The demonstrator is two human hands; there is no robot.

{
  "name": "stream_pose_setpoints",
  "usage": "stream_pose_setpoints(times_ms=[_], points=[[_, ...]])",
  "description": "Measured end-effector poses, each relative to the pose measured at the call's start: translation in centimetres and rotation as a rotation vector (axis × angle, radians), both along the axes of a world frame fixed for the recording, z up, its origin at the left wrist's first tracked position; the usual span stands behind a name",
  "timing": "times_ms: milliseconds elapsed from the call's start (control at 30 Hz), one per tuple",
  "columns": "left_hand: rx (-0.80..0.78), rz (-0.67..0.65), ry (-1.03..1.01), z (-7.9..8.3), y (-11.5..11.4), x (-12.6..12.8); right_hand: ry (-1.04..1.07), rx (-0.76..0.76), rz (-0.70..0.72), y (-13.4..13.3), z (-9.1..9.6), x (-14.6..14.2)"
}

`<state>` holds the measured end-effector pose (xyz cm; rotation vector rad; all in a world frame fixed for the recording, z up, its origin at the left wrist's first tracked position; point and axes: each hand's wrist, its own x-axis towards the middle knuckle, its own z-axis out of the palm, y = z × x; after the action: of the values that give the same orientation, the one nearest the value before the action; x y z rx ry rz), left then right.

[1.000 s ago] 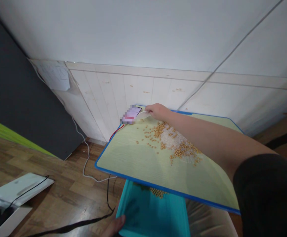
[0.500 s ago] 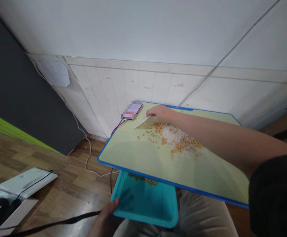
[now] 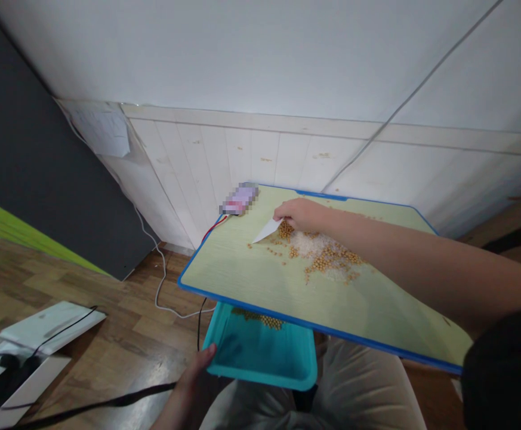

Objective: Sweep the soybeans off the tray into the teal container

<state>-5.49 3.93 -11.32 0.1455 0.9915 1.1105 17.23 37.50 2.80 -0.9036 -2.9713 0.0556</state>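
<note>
Beans [image 3: 329, 257] and rice [image 3: 305, 243] lay on the desk [image 3: 224, 269].
Right hand [image 3: 298, 213] pinched a tilted white card [image 3: 268, 229] beside the leftmost beans; left hand [image 3: 200, 365] clasped the blue tray [image 3: 262, 358] by its left rim, more beans inside, partly under the desk's near edge.

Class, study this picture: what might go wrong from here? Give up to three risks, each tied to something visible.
1. The white card in the right hand might scatter the loose beans or mix them into the white grains.
2. The teal tray, gripped near one corner by the left hand, could tip and spill the beans inside.
3. The phone lies at the edge of the table; a knock could push it off.
</note>
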Motion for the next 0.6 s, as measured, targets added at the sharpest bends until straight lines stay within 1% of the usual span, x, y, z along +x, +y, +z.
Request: stream_pose_setpoints(times_ms=[100,200,233,367,467,600], points=[[-0.03,0.036,0.047,0.1,0.2,0.2,-0.028,0.013,-0.003,-0.4,0.1,0.4],[-0.033,0.026,0.06,0.4,0.4,0.3,-0.04,0.035,-0.012,-0.7,0.1,0.8],[-0.031,0.015,0.062,0.5,0.5,0.3,-0.034,0.037,-0.015,-0.7,0.1,0.9],[-0.063,0.072,0.131,0.3,0.8,0.5,0.017,0.035,-0.031,-0.8,0.3,0.9],[-0.06,0.093,0.175,0.1,1.1,0.8,0.086,0.059,-0.064,-1.3,0.9,0.4],[-0.034,0.109,0.208,0.2,1.3,1.0,0.141,0.117,-0.116,-2.8,2.3,-1.2]])
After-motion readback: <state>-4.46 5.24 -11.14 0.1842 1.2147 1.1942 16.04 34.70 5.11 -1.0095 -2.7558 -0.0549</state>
